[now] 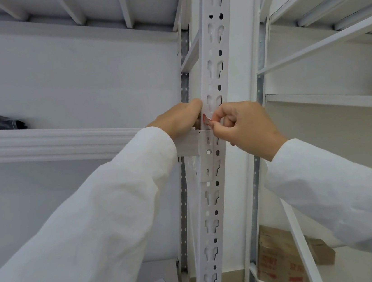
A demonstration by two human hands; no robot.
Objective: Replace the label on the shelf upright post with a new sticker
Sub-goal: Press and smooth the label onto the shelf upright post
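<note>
Label (206, 121), red, writing unreadable, pinched by right hand (247, 125) on post (213, 66).

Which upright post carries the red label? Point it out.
The perforated upright post in the centre, gripped by the left hand; the right hand pinches its red label. Other posts show none.

Right hand (245, 126) pinches red sticker (207, 121) at post (213, 78).

Light: bright, even, diffuse; source not visible.
Shadows: soft, faint under the sleeves (101, 223) and the shelf beam (50, 144).
Glare: none; whites near washed out.
Focus: slightly soft overall.
Edges: wide-angle bending of the upright post (214, 78).
</note>
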